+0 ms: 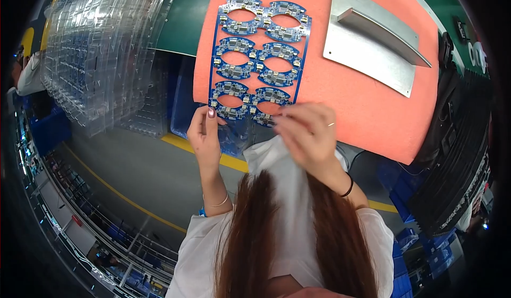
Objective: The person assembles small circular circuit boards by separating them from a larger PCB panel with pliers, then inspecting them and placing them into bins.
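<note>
A panel of blue circuit boards (pixel 255 50) lies on the orange foam mat (pixel 362 106). Its several rounded boards, each with an oval opening, are joined in two columns by thin blue side strips. Small electronic parts cover them. My left hand (pixel 204 138) pinches the panel's near left corner, thumb on top and fingers curled below. Over the near right board hovers or rests my right hand (pixel 311 135), its fingers bent and smeared by motion. Whether they touch the board or hold anything small is unclear.
A metal plate with an upright bar handle (pixel 372 40) lies on the mat's right side. Stacked clear plastic trays (pixel 96 53) stand at the left. Black ribbed material (pixel 458 154) and blue bins (pixel 399 191) are to the right. Another person's sleeve (pixel 29 74) shows at far left.
</note>
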